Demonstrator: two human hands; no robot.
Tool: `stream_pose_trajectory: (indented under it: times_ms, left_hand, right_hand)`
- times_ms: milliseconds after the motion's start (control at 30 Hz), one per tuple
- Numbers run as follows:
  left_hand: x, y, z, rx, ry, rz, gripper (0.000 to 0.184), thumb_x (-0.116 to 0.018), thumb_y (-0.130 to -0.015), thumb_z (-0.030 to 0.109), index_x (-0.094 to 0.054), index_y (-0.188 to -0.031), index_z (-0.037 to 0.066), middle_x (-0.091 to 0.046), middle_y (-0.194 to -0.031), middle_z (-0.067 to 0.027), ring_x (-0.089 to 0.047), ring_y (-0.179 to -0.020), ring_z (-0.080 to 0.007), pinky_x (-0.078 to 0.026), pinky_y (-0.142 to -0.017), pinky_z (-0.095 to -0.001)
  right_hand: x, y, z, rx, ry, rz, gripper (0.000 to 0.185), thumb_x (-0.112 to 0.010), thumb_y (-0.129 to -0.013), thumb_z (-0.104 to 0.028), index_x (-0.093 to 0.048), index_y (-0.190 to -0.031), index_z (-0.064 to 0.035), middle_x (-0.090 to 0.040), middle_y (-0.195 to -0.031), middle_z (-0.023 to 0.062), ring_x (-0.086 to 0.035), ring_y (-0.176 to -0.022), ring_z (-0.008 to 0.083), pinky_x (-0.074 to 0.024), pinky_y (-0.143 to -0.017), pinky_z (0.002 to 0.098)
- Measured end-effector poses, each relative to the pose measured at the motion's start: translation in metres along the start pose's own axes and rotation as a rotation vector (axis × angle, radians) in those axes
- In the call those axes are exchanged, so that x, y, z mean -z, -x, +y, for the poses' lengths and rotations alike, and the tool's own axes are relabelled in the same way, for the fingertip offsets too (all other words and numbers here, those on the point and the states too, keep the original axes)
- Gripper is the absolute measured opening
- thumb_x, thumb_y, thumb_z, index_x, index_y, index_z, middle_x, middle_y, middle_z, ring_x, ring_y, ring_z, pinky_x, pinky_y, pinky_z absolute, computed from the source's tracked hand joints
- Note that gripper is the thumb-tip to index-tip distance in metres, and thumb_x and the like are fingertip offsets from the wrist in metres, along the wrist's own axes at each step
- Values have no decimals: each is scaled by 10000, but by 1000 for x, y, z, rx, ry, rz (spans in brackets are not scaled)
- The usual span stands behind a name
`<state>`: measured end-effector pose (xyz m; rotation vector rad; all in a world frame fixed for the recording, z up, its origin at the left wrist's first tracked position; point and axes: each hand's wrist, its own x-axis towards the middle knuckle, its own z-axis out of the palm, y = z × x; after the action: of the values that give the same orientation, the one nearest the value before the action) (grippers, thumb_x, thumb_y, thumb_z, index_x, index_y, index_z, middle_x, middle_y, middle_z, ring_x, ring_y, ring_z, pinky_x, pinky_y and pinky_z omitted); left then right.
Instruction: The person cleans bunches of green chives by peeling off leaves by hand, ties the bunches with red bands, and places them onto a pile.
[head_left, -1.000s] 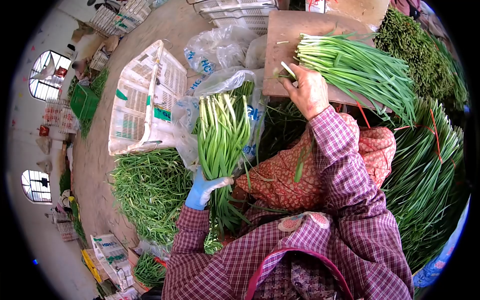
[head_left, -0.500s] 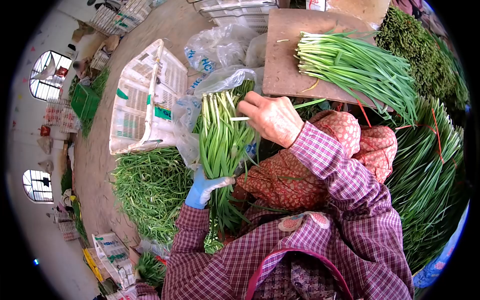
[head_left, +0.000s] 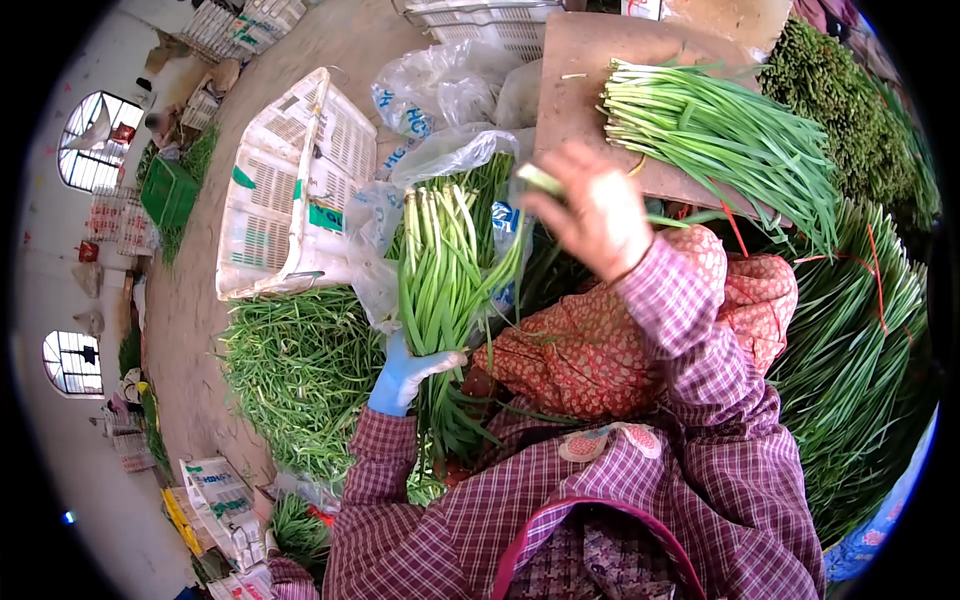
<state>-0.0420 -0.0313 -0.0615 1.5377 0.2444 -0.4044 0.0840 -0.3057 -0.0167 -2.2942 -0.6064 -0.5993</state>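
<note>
My left hand (head_left: 408,374), in a blue and white glove, is closed round a bunch of green stalks (head_left: 440,275), pale ends pointing away from me. My bare right hand (head_left: 592,212), blurred by motion, pinches a green stalk (head_left: 541,180) whose pale end sticks out past the fingertips; a leaf shows at the other side of the hand. Beyond it, a pile of trimmed-looking stalks (head_left: 715,135) lies on a brown board (head_left: 570,110), leaves hanging over the right edge. A clear plastic bag (head_left: 450,160) sits behind the held bunch.
A white crate (head_left: 265,200) stands at the left, above a heap of loose greens (head_left: 295,375). Large bundles with red ties (head_left: 850,370) lie at the right. Patterned red cloth (head_left: 590,350) covers my lap. Part of another person's sleeve (head_left: 291,578) shows at the lower left.
My right hand moved from the board to the held bunch, then back rightward with a stalk between its fingers. My left hand stays around the bunch. A sleeve has appeared at the lower left.
</note>
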Motion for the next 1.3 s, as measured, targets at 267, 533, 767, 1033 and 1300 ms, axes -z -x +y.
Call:
stream_pose_trajectory:
  times_ms: [267,533,767,1033,1300]
  left_hand:
    - [-3,-5,1,35,-66,-74,559,-773,-698,44,-521,-1195,3,-632,-1025,-81,-630,-845,-148,-556,-762,-308]
    - [-6,-7,1,2,-65,-74,510,-771,-707,39,-548,-1164,0,-648,-987,-73,-634,-837,-134,-551,-742,-281]
    - [-8,0,11,16,-26,-75,530,-768,-707,17,-528,-1179,-8,-646,-1006,-108,-659,-844,-183,-579,-736,-318]
    - [30,5,-10,-10,59,-4,564,-806,-659,78,-543,-1149,-18,-655,-962,-124,-668,-808,-201,-581,-723,-336]
    - [15,6,6,-15,13,28,502,-782,-695,65,-553,-1132,-23,-661,-944,-120,-675,-805,-196,-580,-706,-324]
  right_hand:
    - [-24,0,-37,62,-180,-190,328,-713,-756,-283,-628,-1021,-110,-537,-861,98,-599,-712,320,-493,-623,422]
    - [-30,-2,-29,126,-95,-225,243,-684,-750,-224,-581,-898,-61,-508,-830,94,-584,-674,326,-474,-572,423]
    - [-47,-11,7,222,191,-29,206,-639,-771,-163,-464,-735,-62,-461,-687,47,-374,-422,106,-350,-299,272]
    - [-3,-8,88,-167,428,48,270,-671,-801,-271,-542,-893,-53,-554,-760,100,-605,-564,262,-487,-491,391]
    - [-31,22,45,-378,-518,-211,493,-469,-959,-406,-503,-1295,-47,-677,-961,99,-599,-710,182,-480,-648,333]
